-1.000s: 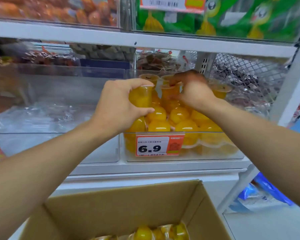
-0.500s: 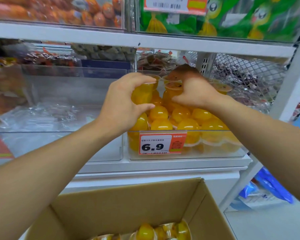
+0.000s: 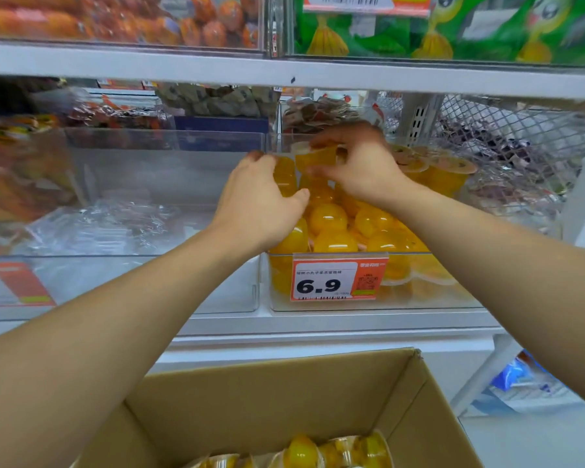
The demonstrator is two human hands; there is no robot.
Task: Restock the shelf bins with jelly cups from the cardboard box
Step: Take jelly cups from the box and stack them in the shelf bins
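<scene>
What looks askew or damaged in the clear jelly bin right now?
Nothing damaged or spilled. The yellow jelly cups in the clear plastic bin lie jumbled, some domes up, some foil lids up at right, heaped above its front wall.

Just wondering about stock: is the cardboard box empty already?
No, yellow jelly cups still lie in the bottom of the box.

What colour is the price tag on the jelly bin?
Orange with a white panel, clearest in the head view.
</scene>
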